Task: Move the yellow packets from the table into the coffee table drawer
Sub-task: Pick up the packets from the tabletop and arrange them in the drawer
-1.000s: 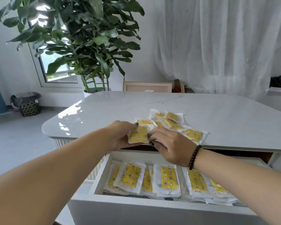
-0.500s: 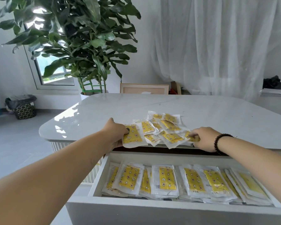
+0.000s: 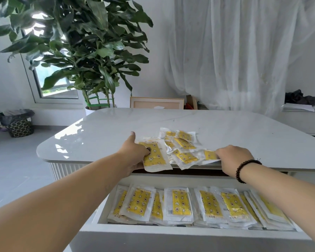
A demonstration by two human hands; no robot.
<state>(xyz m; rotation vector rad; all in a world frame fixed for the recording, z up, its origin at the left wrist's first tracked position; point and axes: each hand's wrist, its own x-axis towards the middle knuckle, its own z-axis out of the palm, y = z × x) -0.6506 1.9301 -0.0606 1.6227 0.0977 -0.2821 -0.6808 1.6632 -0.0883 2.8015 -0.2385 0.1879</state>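
At the table's (image 3: 225,131) near edge, the left hand (image 3: 133,154) pinches one yellow packet (image 3: 155,157), thumb on top, while the right hand (image 3: 232,159) closes its fingers on another at the pile's (image 3: 182,144) three o'clock side. Both should probably lift clear before swinging toward six o'clock, dropping flat onto the rows in the open drawer (image 3: 171,235).

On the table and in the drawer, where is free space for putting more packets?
The tabletop is bare behind and either side of the packet pile. The near edge is crowded by both hands. The drawer is covered by a row of packets, with no bare floor visible.
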